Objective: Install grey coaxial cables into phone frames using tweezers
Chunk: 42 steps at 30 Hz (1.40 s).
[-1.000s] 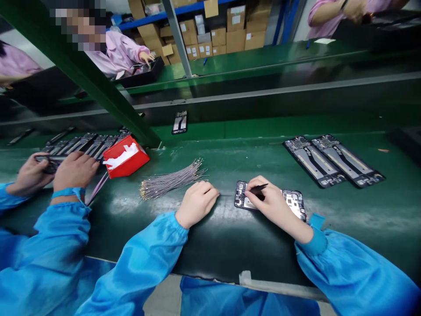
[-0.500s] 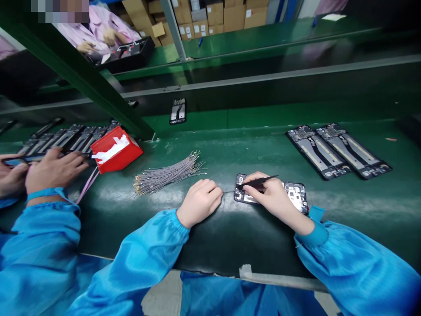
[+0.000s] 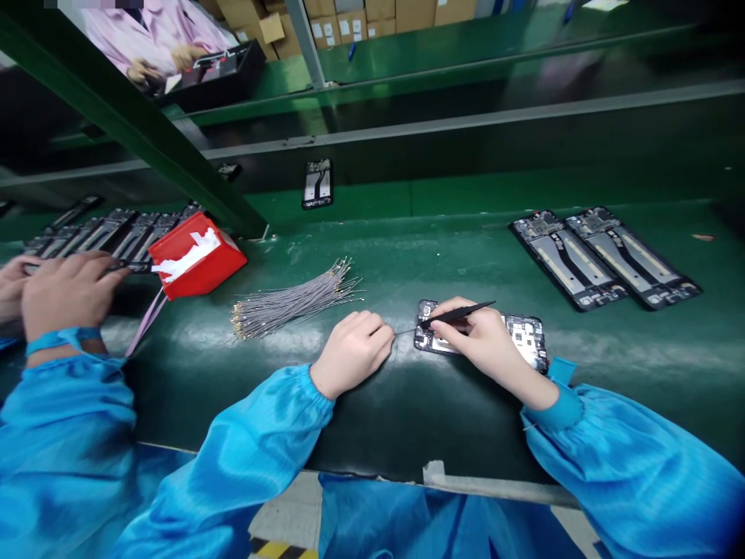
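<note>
An opened phone body (image 3: 524,338) lies flat on the green bench in front of me. My right hand (image 3: 483,345) rests on it, fingers pinched round black tweezers (image 3: 462,313) whose tips point at the phone's left end. My left hand (image 3: 352,353) is curled just left of the phone, pinching a thin grey wire (image 3: 404,331) that runs to the phone's left edge. A loose bundle of grey wires (image 3: 291,303) lies to the left of that hand.
Two more opened phones (image 3: 605,256) lie at the right. A red box (image 3: 195,256) and a row of phone bodies (image 3: 98,233) sit at the left, where a co-worker's hands (image 3: 58,291) work. One phone (image 3: 317,185) lies on the belt behind. A green post (image 3: 145,140) slants across.
My hands have held their places, the tweezers tilting up slightly over the phone. The co-worker's hands have shifted left. The view has tipped downward.
</note>
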Tool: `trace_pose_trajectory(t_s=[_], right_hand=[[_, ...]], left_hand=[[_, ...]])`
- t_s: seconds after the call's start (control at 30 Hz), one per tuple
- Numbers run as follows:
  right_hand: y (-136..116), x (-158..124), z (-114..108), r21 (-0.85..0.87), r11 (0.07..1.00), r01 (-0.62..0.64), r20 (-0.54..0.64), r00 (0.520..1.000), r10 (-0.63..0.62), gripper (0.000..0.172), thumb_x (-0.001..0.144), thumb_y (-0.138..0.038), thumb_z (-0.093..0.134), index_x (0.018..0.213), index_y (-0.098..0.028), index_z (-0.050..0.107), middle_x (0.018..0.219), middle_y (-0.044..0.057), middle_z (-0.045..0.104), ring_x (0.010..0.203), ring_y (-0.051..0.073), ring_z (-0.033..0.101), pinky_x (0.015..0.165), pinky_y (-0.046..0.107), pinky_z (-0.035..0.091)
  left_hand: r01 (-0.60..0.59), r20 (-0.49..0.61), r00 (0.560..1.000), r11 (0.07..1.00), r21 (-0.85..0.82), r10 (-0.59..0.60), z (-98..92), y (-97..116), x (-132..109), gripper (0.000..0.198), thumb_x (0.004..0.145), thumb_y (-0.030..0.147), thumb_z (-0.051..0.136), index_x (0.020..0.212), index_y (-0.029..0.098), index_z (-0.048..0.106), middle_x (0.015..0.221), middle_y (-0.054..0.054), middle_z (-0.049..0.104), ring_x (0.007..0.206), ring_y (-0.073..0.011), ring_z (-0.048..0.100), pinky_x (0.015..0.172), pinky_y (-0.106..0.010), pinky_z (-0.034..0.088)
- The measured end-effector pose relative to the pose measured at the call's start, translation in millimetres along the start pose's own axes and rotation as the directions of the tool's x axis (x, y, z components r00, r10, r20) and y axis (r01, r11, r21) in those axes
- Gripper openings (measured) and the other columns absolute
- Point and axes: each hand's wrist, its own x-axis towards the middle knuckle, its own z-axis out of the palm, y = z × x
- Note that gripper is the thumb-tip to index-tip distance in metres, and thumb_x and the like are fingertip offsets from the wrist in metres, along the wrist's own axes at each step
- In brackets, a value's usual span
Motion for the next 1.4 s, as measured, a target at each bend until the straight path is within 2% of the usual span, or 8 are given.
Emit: trace_pose_trajectory(t_s=[0.47,0.6,0.73,0.93,1.03,1.2,1.3,1.4], right_hand=[[-2.0,0.7,-0.7,-0.010,1.000,0.007,0.012,1.000,-0.006,0.006,0.075,-0.022,0.056,0.078,-0.018,0.061,0.080,0.003,0.064,0.073,0.016,0.062,0.063,0.026,0.050],[-3.3,-2.1,0.1,-0.105,0.987,0.122,0.015,0.992,-0.121,0.006,0.077,-0.017,0.054,0.079,-0.019,0.059,0.080,0.003,0.063,0.076,0.016,0.060,0.067,0.028,0.049],[-2.2,-5.8,4.2,-0.148,0.944,0.294,0.033,0.956,-0.292,0.009,0.078,-0.014,0.051,0.084,-0.020,0.055,0.082,0.004,0.061,0.079,0.016,0.058,0.072,0.030,0.047],[-7.4,-5.1,7.4,-0.224,0.887,0.404,0.108,0.914,-0.390,0.010,0.081,-0.013,0.044,0.084,-0.020,0.050,0.080,0.006,0.058,0.076,0.017,0.055,0.068,0.031,0.046],[-10.8,-4.2,7.8,-0.280,0.868,0.410,0.138,0.912,-0.386,0.010,0.081,-0.013,0.043,0.082,-0.020,0.050,0.079,0.006,0.057,0.075,0.018,0.055,0.067,0.032,0.045],[-9.8,-2.9,7.9,-0.261,0.877,0.403,0.127,0.915,-0.382,0.010,0.080,-0.012,0.044,0.081,-0.018,0.052,0.078,0.006,0.058,0.074,0.017,0.055,0.067,0.031,0.045],[-5.3,-0.8,6.8,-0.201,0.918,0.341,0.079,0.940,-0.331,0.009,0.078,-0.013,0.048,0.081,-0.019,0.054,0.079,0.004,0.059,0.074,0.016,0.056,0.068,0.029,0.046],[-1.6,1.7,5.8,-0.154,0.946,0.285,0.040,0.958,-0.283,0.008,0.076,-0.013,0.050,0.077,-0.019,0.056,0.078,0.003,0.060,0.076,0.016,0.058,0.069,0.029,0.046]], left_hand=[[-0.004,0.004,1.000,1.000,0.020,0.004,-1.6,0.8,0.6,0.025,0.088,0.021,0.040,0.071,0.017,0.059,0.068,-0.002,0.052,0.066,-0.0146,0.044,0.061,-0.028,0.033],[-0.007,0.001,1.000,1.000,0.004,0.007,-1.9,0.0,0.4,0.027,0.089,0.021,0.038,0.072,0.017,0.059,0.068,-0.003,0.052,0.066,-0.0145,0.044,0.061,-0.028,0.033],[-0.007,0.008,1.000,1.000,-0.003,0.007,-3.0,-0.6,0.3,0.026,0.089,0.020,0.039,0.073,0.017,0.059,0.069,-0.003,0.052,0.067,-0.0144,0.044,0.061,-0.028,0.033],[0.007,0.023,1.000,0.997,-0.079,-0.005,-7.6,-1.0,1.5,0.025,0.088,0.021,0.040,0.075,0.017,0.060,0.071,-0.003,0.053,0.069,-0.0140,0.045,0.063,-0.028,0.036],[0.050,-0.014,0.999,0.993,-0.106,-0.052,-14.3,-11.2,1.5,0.021,0.087,0.021,0.042,0.077,0.018,0.061,0.075,-0.003,0.056,0.072,-0.0140,0.048,0.066,-0.028,0.038],[0.119,-0.106,0.988,0.989,0.084,-0.110,-23.2,-32.5,0.6,0.016,0.086,0.020,0.045,0.094,0.019,0.059,0.088,-0.005,0.060,0.083,-0.0203,0.049,0.069,-0.033,0.038],[0.095,-0.070,0.993,0.995,-0.011,-0.095,-18.7,-23.6,3.5,0.023,0.086,0.021,0.046,0.107,0.018,0.054,0.097,-0.007,0.058,0.089,-0.0208,0.049,0.075,-0.034,0.041],[0.064,0.034,0.998,0.988,-0.143,-0.059,-8.8,-1.0,10.8,0.019,0.084,0.022,0.047,0.101,0.017,0.053,0.092,-0.006,0.058,0.085,-0.0182,0.051,0.075,-0.031,0.043]])
